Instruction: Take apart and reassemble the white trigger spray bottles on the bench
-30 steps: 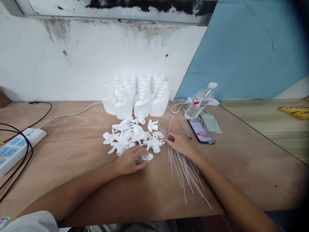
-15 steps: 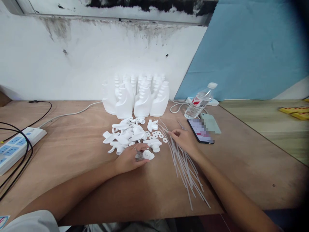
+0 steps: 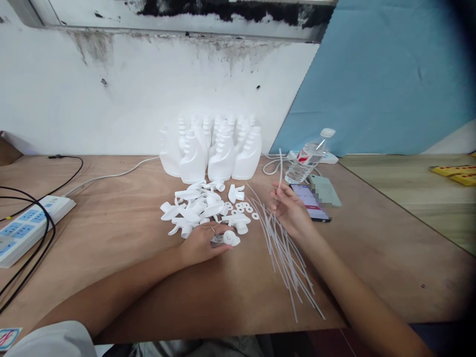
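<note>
My left hand [image 3: 203, 243] grips a white trigger spray head [image 3: 231, 238], its round collar opening facing up toward me. Between the fingertips of my right hand [image 3: 292, 208], a thin whitish dip tube [image 3: 280, 166] is pinched and stands nearly upright. Below that hand, a loose bundle of tubes [image 3: 286, 263] lies fanned out on the table. A pile of white spray heads [image 3: 195, 203] rests just beyond my left hand. Several small white ring washers [image 3: 241, 207] are scattered between the pile and the tubes.
White spray bottles [image 3: 221, 158] stand grouped by the wall. To the right are a water bottle [image 3: 307, 158], a phone [image 3: 310, 201] and a pale green phone-shaped item [image 3: 327, 191]. A power strip [image 3: 33, 225] with black cables [image 3: 52, 233] sits at the left.
My right hand has risen slightly and moved right from the tubes' far ends, lifting one tube upright. My left hand still holds the spray head in nearly the same place.
</note>
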`<state>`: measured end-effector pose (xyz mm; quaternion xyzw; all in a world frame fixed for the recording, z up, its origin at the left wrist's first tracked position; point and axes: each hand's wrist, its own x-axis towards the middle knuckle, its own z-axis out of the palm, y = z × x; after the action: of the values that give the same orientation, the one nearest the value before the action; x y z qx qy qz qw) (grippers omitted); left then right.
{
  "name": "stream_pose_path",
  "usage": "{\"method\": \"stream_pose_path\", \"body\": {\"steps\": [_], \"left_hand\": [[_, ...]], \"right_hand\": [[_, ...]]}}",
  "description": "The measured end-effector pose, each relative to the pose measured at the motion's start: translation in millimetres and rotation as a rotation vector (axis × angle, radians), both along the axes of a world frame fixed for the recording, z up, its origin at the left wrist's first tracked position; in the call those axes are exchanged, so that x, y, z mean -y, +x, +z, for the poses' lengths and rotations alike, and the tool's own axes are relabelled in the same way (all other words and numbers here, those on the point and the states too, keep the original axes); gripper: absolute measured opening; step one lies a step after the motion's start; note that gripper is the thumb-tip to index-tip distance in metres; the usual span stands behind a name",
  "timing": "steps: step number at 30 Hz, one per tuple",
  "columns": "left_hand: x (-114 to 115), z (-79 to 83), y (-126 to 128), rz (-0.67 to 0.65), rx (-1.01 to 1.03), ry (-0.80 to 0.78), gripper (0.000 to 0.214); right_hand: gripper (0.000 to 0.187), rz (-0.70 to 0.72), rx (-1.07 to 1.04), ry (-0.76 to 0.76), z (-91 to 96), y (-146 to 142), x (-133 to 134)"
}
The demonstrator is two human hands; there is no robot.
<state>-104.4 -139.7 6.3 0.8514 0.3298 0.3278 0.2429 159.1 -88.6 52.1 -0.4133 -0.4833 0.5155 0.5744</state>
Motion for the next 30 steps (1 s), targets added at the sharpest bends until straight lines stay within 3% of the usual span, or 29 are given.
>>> {"method": "stream_pose_path", "body": {"steps": [3,6,12,18,30], "left_hand": [[0,0.4,1,-0.001,0.013,0.006,0.037],[0,0.9,1,0.001,0.026,-0.001,0.035],[0,-1.0,1,-0.003,0.043,0.040,0.035],[3,0.1,1,0.042,-0.021,0.061,0.033],[3,1.8,0,0.029,-0.025,0.008,0.036]], "right_hand": [[0.015,0.071,-0.108,0.005,8.9,-23,13],[0.015,0.252,-0.255,-0.081,17.0,-49,25],[0.011,0.425,-0.402,-0.080,17.5,-84,43],[0.034,0.498,-0.395,-0.115,5.1,-90,52],[0.036,0.495,-0.332,-0.030,-1.7,-90,53]]}}
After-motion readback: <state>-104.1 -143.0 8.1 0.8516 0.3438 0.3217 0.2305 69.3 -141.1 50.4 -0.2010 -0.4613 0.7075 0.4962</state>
